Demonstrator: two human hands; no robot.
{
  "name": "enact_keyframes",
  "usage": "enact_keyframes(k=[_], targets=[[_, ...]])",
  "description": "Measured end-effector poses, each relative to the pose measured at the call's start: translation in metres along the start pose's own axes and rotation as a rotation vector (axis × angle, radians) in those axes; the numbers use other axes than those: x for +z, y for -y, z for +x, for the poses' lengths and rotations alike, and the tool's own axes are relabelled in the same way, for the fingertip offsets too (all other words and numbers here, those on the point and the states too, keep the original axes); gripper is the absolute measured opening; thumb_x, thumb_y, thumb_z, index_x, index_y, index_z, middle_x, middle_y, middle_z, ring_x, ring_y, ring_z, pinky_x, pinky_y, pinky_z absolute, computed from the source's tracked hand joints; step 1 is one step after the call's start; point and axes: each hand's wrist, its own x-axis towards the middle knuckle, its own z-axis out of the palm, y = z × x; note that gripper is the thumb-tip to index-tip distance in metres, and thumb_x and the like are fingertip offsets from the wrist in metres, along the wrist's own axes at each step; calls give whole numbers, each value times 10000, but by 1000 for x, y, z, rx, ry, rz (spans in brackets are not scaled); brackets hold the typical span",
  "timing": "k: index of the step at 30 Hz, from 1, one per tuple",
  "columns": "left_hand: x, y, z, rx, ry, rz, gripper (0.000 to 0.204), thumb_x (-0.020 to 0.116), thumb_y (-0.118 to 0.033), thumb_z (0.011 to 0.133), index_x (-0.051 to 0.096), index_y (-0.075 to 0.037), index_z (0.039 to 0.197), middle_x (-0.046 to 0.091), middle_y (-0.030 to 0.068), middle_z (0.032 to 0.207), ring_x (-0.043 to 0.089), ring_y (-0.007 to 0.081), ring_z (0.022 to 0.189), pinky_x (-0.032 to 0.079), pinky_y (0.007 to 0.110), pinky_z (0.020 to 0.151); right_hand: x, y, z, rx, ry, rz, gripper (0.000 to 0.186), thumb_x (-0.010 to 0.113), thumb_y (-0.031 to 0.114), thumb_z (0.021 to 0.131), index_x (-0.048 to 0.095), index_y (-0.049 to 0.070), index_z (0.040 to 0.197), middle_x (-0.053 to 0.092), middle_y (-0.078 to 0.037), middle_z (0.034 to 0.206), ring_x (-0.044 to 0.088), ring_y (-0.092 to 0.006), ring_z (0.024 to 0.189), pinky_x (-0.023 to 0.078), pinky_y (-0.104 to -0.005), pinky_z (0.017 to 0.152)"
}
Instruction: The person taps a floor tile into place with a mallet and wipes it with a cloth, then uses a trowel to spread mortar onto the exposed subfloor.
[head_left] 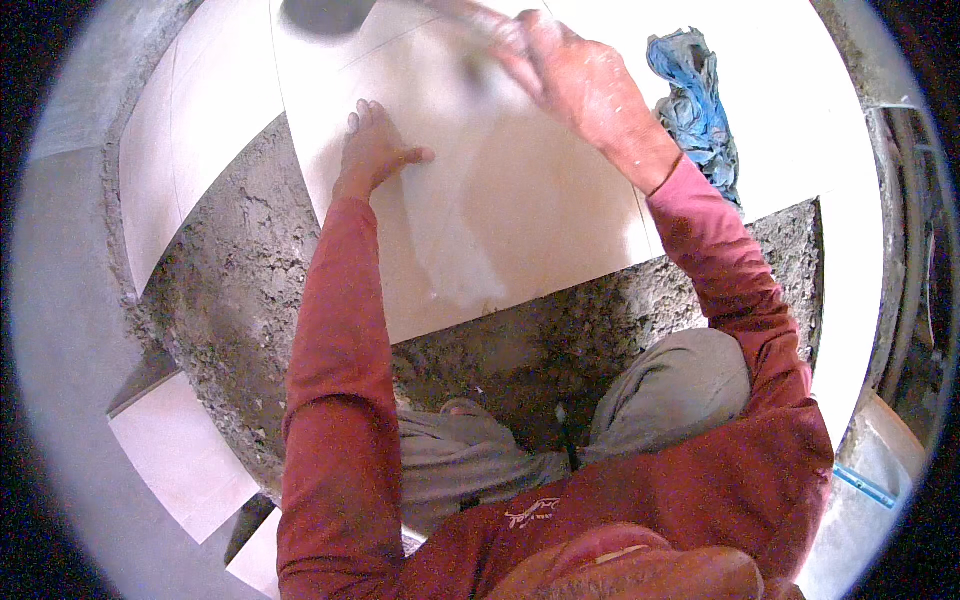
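Observation:
A pale floor tile (470, 250) lies at the centre, its near edge bordering bare grey mortar (230, 260). My left hand (372, 150) rests on the tile's left part with fingers spread. My right hand (580, 85), higher and to the right, grips the handle of a mallet (325, 12), whose dark head is blurred at the top of the view above the tile. A crumpled blue plastic bag (690, 100) lies just right of my right hand on the pale tiling.
Tiles (190, 120) extend at the upper left, bordered by rough concrete. Loose tiles (180, 450) lie at the lower left. My bent legs (670, 390) rest on the mortar bed. A small blue object (865, 485) lies at the far right.

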Motion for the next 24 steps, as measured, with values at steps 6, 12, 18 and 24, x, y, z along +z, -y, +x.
enact_keyframes(k=[6,12,18,24], targets=[[1,-18,10,46,-2,-13,1324,855,-637,572,252,123,1473,268,348,1537,285,491,1427,300,478,1165,47,-92,-39,215,178,-97,437,521,422,997,530,13,1152,675,-276,884,682,-440,853,552,-521,712],[-7,2,2,5,25,83,1316,851,-640,581,264,150,1455,261,360,1535,275,495,1432,312,476,1163,-2,-9,1,232,153,121,512,479,465,1012,520,-26,1151,664,-324,904,669,-466,906,534,-530,781],[-2,-30,15,25,39,-41,1313,875,-602,574,263,161,1450,225,371,1544,253,503,1439,291,471,1175,61,-52,-52,303,166,256,572,476,526,997,554,-23,1136,669,-311,933,668,-469,909,539,-525,805],[4,6,11,-1,48,50,1319,874,-603,574,255,172,1444,246,382,1527,251,507,1437,278,465,1183,13,7,-13,417,293,399,563,500,503,993,541,-16,1209,681,-283,971,688,-431,888,534,-516,783]])
